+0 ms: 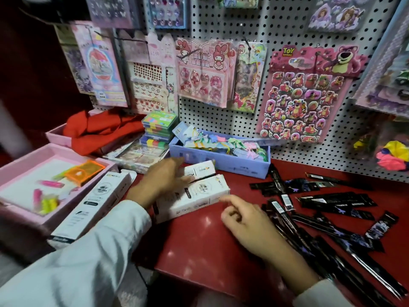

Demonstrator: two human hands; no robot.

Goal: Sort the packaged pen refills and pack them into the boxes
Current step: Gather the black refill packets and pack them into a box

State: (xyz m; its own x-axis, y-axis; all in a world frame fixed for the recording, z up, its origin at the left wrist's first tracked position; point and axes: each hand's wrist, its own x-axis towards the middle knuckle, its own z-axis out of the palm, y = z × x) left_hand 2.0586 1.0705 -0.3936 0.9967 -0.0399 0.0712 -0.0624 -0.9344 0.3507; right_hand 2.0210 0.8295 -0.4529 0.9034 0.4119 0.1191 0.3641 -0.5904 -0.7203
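Several black packaged pen refills (327,209) lie scattered on the right of the red counter (199,244). Two white boxes lie in the middle: a near one (199,198) and a smaller one (202,170) behind it. A third, longer white box (93,204) lies at the left with its far flap open. My left hand (163,180) rests on the two middle boxes, fingers stretched over them. My right hand (245,220) hovers just right of the near box, fingers loosely curled, index pointing at the box, holding nothing.
A lilac box of tagged trinkets (221,160) stands behind the white boxes. A pink tray (20,165) with small neon items sits at the left, red cloth (99,131) and stacked colourful cases (158,127) behind. Sticker sheets hang on the pegboard (247,120).
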